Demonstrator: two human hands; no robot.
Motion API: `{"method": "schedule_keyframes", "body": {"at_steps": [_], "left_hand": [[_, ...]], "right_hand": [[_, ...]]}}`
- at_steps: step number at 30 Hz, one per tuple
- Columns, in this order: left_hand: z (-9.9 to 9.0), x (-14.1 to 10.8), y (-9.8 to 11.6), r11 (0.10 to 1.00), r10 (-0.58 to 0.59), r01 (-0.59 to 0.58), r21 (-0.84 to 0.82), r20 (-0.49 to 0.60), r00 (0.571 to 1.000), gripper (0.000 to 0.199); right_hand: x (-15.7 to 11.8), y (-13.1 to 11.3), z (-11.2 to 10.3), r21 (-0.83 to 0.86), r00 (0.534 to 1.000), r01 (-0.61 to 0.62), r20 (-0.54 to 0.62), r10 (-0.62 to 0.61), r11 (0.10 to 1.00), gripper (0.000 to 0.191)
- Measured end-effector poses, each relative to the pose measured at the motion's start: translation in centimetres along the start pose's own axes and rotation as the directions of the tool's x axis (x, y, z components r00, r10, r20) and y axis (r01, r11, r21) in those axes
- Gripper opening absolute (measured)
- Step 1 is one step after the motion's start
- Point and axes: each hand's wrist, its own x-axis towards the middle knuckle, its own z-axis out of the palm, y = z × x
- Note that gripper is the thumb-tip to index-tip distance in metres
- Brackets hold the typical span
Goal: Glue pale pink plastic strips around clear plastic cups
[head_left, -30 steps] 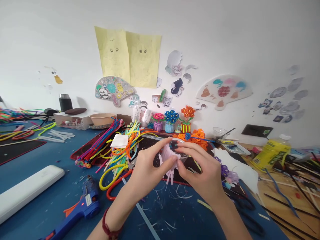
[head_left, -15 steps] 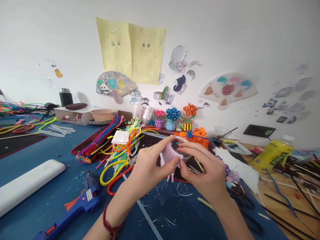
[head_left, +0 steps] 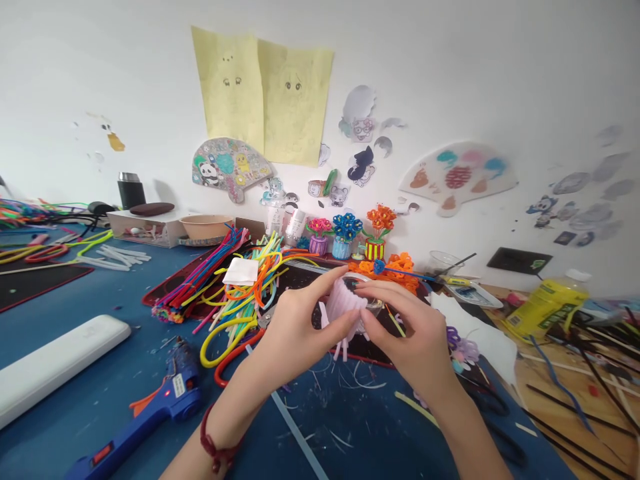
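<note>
Between my two hands is a clear plastic cup [head_left: 373, 305], its left side covered by a row of pale lilac pipe cleaners [head_left: 344, 303]. Loose ends of these hang below the cup. My left hand [head_left: 300, 327] grips from the left, index finger at the rim and thumb pressed on the lilac strands. From the right, my right hand [head_left: 413, 330] closes on the cup, with its thumb low near the left thumb and its fingers over the rim. Both hands hide parts of the cup. Scissors [head_left: 227, 347] with yellow and red handles lie left of my left hand.
A blue glue gun [head_left: 173, 397] and a long white case [head_left: 60, 367] lie on the left. Bundled pipe cleaners [head_left: 200, 273] fill a dark tray behind. Small flower pots [head_left: 341, 250] stand at the wall. A yellow bottle [head_left: 547, 307] stands right, near white paper [head_left: 493, 337].
The lilac-covered side of the cup has turned more into view, and its strands show more fully between my hands. My right hand has shifted very slightly.
</note>
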Motion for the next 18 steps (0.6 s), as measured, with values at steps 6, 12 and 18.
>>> {"method": "schedule_keyframes", "body": {"at_steps": [6, 12, 18], "left_hand": [[0.12, 0.08, -0.47, 0.998, -0.031, 0.032, -0.051, 0.028, 0.999, 0.056], [0.11, 0.03, -0.68, 0.998, -0.027, 0.030, -0.058, 0.045, 0.999, 0.063], [0.32, 0.13, -0.57, 1.000, -0.019, 0.020, -0.019, 0.015, 1.000, 0.066]], "right_hand": [[-0.07, 0.60, 0.06, 0.120, 0.993, -0.099, 0.071, 0.091, 0.988, 0.026], [0.00, 0.60, -0.02, 0.113, 0.986, -0.132, 0.120, 0.118, 0.985, 0.032], [-0.15, 0.64, 0.08, 0.122, 0.977, -0.178, 0.143, 0.160, 0.976, 0.035]]}}
